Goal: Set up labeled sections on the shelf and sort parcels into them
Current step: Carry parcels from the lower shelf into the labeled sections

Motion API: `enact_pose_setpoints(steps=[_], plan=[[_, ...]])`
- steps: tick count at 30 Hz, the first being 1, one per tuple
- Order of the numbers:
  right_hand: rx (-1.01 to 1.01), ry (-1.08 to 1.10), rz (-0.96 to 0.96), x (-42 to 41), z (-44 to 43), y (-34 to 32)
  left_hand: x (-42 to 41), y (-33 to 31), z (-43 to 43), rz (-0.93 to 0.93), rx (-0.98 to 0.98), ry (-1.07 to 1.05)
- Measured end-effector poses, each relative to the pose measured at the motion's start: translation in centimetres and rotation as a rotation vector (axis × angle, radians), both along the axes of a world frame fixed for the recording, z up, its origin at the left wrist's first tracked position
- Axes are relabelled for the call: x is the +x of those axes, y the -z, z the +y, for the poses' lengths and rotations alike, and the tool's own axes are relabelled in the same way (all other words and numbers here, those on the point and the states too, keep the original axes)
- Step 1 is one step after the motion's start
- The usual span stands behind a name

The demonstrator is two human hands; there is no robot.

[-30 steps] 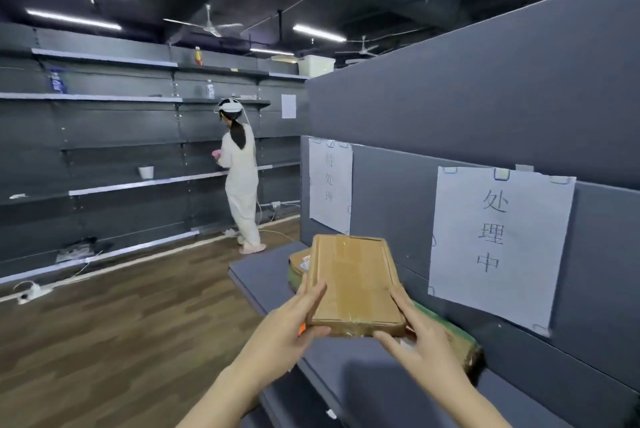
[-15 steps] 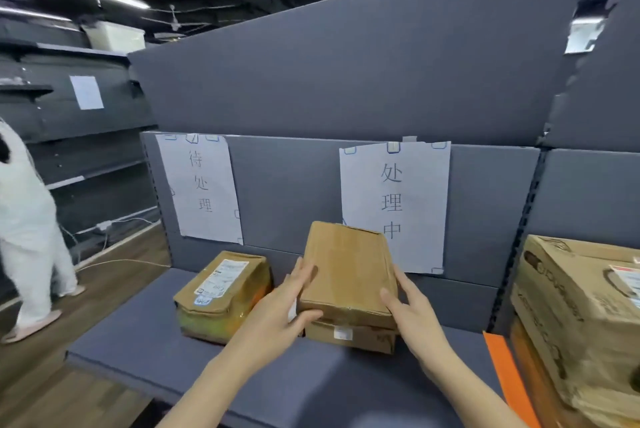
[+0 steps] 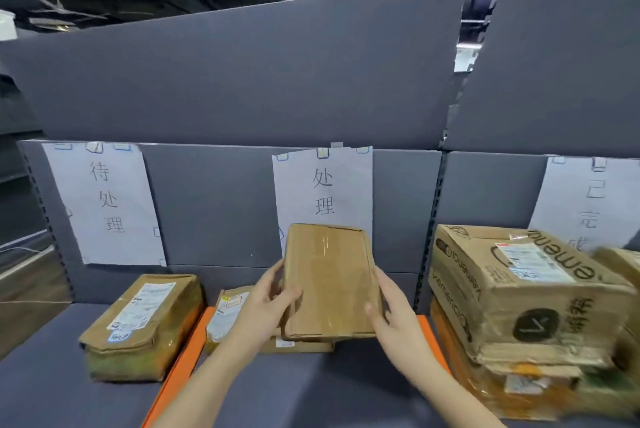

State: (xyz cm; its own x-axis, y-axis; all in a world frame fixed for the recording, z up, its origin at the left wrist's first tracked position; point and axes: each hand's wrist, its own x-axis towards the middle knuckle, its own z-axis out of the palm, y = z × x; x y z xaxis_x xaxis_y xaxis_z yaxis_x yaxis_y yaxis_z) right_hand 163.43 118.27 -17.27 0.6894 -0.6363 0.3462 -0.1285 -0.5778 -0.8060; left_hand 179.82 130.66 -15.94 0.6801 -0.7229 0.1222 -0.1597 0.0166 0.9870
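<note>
Flat brown cardboard parcel [image 3: 329, 284] gripped by left hand [image 3: 265, 308] and right hand [image 3: 393, 315] over grey shelf [image 3: 311, 389]; third white paper label [image 3: 595, 199] newly in view.

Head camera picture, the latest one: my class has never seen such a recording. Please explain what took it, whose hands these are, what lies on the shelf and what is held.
There is no machine here. A person wears a wide-angle camera on the head that looks forward and down, so you see that person's own arms. The left hand and the right hand each take one side of a flat brown parcel, thumbs on its face: that is the grip. On the grey shelf, orange strips split off sections, each under a handwritten paper sign. A taped parcel lies in the left section, a second parcel lies below the held one in the middle, and a stack of cartons stands on the right.
</note>
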Motion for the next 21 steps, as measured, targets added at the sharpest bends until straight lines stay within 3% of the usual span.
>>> enact_pose_setpoints(steps=[5, 10, 16, 21], plan=[[-0.205, 0.022, 0.1, -0.3, 0.7, -1.0, -1.8, 0.0, -1.2, -0.223, -0.016, -0.061], [-0.11, -0.073, 0.012, 0.6, 1.9, -1.9, -3.7, -0.7, -1.9, -0.315, -0.079, -0.028], [0.142, -0.072, -0.138, -0.1, 1.3, -2.2, -5.6, -1.2, -1.9, -0.343, -0.099, 0.139], [0.033, -0.022, -0.151, -0.6, 0.4, -2.7, -5.9, -1.5, -2.4, -0.479, -0.076, 0.187]])
